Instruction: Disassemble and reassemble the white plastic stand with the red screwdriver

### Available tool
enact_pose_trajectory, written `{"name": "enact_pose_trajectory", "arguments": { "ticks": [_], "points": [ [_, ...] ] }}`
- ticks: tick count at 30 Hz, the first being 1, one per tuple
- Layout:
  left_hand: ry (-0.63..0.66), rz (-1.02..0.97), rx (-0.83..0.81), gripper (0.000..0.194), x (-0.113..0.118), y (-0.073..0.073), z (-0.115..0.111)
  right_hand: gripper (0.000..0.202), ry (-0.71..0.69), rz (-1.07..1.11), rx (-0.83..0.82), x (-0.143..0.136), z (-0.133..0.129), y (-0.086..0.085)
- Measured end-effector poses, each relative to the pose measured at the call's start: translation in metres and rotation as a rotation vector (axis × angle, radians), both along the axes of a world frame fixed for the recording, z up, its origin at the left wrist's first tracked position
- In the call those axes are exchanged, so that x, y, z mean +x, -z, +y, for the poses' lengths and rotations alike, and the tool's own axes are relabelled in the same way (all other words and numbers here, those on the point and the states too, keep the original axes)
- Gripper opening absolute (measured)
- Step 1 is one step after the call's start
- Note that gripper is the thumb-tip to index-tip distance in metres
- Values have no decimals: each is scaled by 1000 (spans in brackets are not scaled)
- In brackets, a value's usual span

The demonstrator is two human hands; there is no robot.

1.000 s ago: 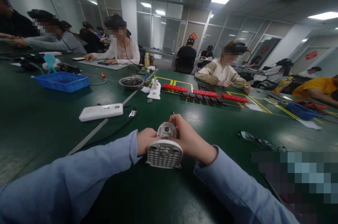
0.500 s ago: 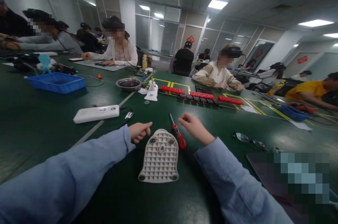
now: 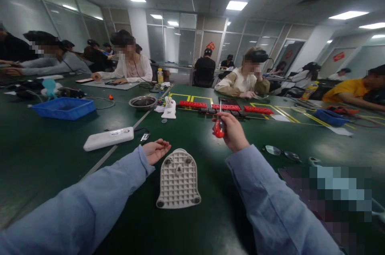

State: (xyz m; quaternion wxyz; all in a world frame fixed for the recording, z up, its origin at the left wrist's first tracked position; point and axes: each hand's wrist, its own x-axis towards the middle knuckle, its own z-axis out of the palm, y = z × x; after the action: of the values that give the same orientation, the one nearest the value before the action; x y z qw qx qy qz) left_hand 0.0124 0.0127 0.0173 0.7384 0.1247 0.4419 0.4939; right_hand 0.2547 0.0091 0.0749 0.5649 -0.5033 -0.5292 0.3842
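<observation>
Base (image 3: 179,183) and screwdriver (image 3: 219,128)

Base, ribbed side up: laid on the table (image 3: 216,195), long axis set roughly fore and aft, rounded end far. Nearer to it — the left hand (image 3: 155,151), unclenched and empty, held just beside the rounded end, on its left. Screwdriver: grasped in the right hand (image 3: 234,131), held beyond and to the right of the base — shaft pointed away from it.

A white plastic bell-shaped base (image 3: 179,181) with little squares lies grid side up on the green table (image 3: 212,223), and a red-and-black screwdriver (image 3: 219,129) points up in the right hand (image 3: 235,131).
</observation>
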Motion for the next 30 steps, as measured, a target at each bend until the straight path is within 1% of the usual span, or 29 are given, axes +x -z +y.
{"name": "enact_pose_trajectory", "arguments": {
  "ticks": [1, 3, 5, 6, 8, 10, 12, 15, 18, 20, 22, 24, 27, 28, 30],
  "points": [
    [-11, -4, 22, 31, 1, -10, 2, 25, -27, 122, 32, 5, -7, -15],
    [-21, -28, 95, 27, 3, -35, 4, 27, -164, 466, 80, 13, -22, -41],
    [-4, -83, 198, 22, 5, -63, 3, 29, -255, 673, 102, 16, -39, -60],
    [31, -138, 285, 21, 7, -76, 0, 30, -273, 695, 109, 16, -47, -66],
    [170, -244, 413, 25, 11, -97, -8, 31, -307, 645, 128, 12, -61, -74],
    [277, -218, 481, 29, 16, -106, -20, 30, -367, 540, 172, 5, -74, -76],
    [317, -130, 463, 27, 22, -107, -31, 28, -416, 438, 206, -2, -85, -77],
    [342, -76, 393, 19, 30, -100, -43, 25, -446, 333, 203, -12, -98, -77],
    [369, -112, 392, 16, 32, -96, -49, 23, -457, 268, 189, -18, -104, -78],
    [385, -144, 391, 18, 33, -96, -52, 22, -455, 236, 197, -19, -105, -78],
    [397, -178, 343, 19, 34, -98, -54, 21, -439, 204, 212, -20, -106, -78],
    [373, -223, 267, 19, 34, -100, -56, 21, -397, 192, 245, -20, -107, -79],
    [321, -315, 175, 22, 31, -104, -58, 21, -317, 206, 338, -21, -110, -79],
    [319, -342, 163, 23, 30, -105, -59, 21, -308, 206, 364, -22, -111, -79],
    [366, -372, 179, 27, 26, -107, -60, 23, -310, 189, 394, -23, -112, -78]
  ]
}}
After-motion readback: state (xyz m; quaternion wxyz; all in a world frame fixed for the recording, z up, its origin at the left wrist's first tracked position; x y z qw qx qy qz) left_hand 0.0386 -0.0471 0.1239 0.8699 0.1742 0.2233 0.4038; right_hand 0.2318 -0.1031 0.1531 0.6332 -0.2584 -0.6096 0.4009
